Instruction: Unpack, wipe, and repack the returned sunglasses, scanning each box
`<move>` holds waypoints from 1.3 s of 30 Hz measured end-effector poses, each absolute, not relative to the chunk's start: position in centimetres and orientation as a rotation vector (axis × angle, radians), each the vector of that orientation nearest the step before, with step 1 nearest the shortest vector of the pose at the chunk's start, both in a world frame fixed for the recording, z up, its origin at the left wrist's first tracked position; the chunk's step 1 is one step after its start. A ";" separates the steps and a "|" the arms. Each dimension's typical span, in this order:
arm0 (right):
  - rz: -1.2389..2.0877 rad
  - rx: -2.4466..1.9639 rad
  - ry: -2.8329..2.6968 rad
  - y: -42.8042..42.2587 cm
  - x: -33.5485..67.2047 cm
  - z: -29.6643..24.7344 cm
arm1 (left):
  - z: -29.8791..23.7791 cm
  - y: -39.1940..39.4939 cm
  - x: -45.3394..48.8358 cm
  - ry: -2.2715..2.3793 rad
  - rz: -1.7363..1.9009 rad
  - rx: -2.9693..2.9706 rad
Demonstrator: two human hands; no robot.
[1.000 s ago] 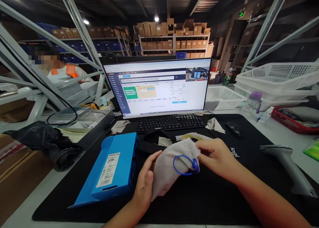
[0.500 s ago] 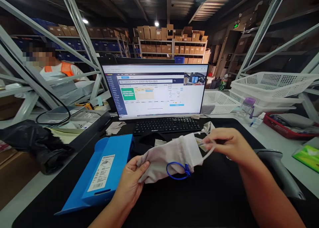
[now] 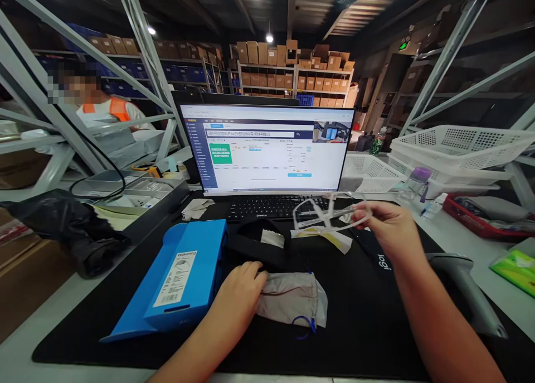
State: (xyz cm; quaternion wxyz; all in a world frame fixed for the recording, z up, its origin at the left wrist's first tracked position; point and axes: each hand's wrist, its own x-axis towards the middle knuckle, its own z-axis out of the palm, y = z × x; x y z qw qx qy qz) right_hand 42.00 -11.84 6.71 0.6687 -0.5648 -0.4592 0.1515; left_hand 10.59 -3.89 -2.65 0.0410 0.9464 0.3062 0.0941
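Glasses point(image 3: 330, 209) pinched in my right hand point(image 3: 387, 221), grey pouch point(image 3: 288, 298) by my left hand point(image 3: 242, 285)

I hold the clear glasses up over the black desk mat point(image 3: 359, 338), my right thumb and fingers closed on one end of them. From where I look, they hang in front of the right part of the keyboard point(image 3: 263, 207), just below the monitor point(image 3: 263, 165).

My left hand lies palm down at the near-left end of the pouch, touching it, fingers close together (I cannot tell whether they grip the cloth or only rest on it). The pouch lies on its side on the mat, its mouth toward my right, with a loop of blue cord point(image 3: 307, 321) near that opening.

Just left of my left hand sits a blue box point(image 3: 200, 249) with a white label point(image 3: 175, 280), its flap spread toward me. Beyond the pouch is a strip of white-and-yellow paper point(image 3: 330, 239). A grey scanner point(image 3: 468, 288) lies at my right, partly behind my forearm.
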 end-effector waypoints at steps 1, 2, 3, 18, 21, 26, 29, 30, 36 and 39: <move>0.348 -1.290 -1.068 -11.5 40.9 6.2 | -2.8 -3.9 10.3 0.888 0.446 2.856; 0.354 -1.305 -1.095 -11.1 39.9 5.7 | -2.9 -3.9 10.0 0.844 0.640 2.802; 0.363 -1.317 -1.120 -10.9 39.1 5.2 | -2.8 -4.0 9.8 0.824 0.859 2.737; 0.975 -1.233 -1.413 -11.2 33.8 2.9 | -0.8 -5.4 9.9 0.518 1.010 1.905; 1.181 -1.197 -1.477 -10.9 34.9 3.0 | -0.7 -5.9 10.0 0.563 0.810 1.640; 1.385 -1.245 -1.620 -10.4 36.8 3.5 | -0.9 -6.2 10.4 0.582 0.666 1.579; 1.450 -1.325 -1.728 -10.6 37.5 4.1 | -1.1 -6.2 10.7 0.569 0.575 1.513; 1.440 -1.360 -1.761 -10.7 37.6 4.3 | -1.2 -6.2 10.8 0.563 0.556 1.498; 1.193 -1.494 -1.926 -11.6 37.4 5.7 | -2.0 -6.0 11.1 0.505 0.546 1.398; 1.105 -1.515 -1.922 -11.6 37.5 5.8 | -2.4 -5.7 11.2 0.453 0.580 1.325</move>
